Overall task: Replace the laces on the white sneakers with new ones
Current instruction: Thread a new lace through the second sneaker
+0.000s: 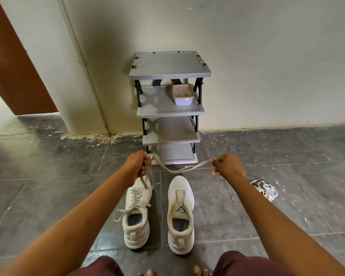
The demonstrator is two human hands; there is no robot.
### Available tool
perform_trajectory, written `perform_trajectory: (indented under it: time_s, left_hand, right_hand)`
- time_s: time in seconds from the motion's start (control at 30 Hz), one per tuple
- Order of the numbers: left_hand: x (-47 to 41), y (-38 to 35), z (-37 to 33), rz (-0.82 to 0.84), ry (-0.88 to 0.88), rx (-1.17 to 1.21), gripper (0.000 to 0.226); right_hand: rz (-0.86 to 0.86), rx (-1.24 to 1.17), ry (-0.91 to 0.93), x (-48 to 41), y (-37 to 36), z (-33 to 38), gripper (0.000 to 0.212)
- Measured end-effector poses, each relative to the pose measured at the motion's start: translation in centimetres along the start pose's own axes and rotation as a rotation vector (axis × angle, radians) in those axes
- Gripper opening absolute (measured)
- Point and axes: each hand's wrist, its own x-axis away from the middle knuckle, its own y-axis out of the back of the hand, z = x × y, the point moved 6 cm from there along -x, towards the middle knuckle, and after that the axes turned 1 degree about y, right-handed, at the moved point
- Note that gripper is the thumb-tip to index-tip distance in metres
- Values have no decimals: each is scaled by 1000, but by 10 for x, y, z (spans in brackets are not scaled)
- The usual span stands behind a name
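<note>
Head view: left hand (136, 168) gripping one end of cream lace (179, 169), fingers curling round it, above toe of laced left sneaker (136, 214). Lace sagging between hands, over toe of unlaced right sneaker (180, 212). Sneakers standing side by side on tiled floor (48, 176), toes pointing toward grey shoe rack (168, 65) at floor's far edge. Right hand (228, 166) pinching lace's other end. Loose lace bundle (266, 191) lying on floor right of that arm.

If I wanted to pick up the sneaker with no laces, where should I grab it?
Probably the heel collar of the unlaced sneaker, from above: it stands upright, opening facing up, heel nearest the camera, so fingers can hook inside the rim.
</note>
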Motion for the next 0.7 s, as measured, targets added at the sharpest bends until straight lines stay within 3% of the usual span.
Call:
perform_trajectory:
  time_s: [0.07, 0.17, 0.23, 0.33, 0.5, 0.6, 0.7]
  left_hand:
    - [10, -14, -7, 58, -25, -9, 32]
    - [25, -37, -21, 182, -100, -12, 24]
    - [31, -49, -28, 217, -152, 4, 16]
    - [33, -61, -30, 222, -187, -18, 9]
    - [17, -71, -23, 218, -204, 30, 13]
    - [6, -76, -17, 206, -194, 72, 13]
    - [-5, -80, -7, 177, -139, 183, 11]
  right_hand:
    - [-43, 76, -13, 7, 6, 7, 31]
    - [90, 126, 110, 16, -4, 28, 45]
    - [244, -64, 186, 24, -18, 47, 49]
    - [414, -339, 203, 33, -32, 68, 38]
    - [421, -533, 200, 28, -36, 74, 38]
    - [481, -694, 180, 28, -44, 72, 20]
    - [393, -844, 138, 24, -55, 66, 11]
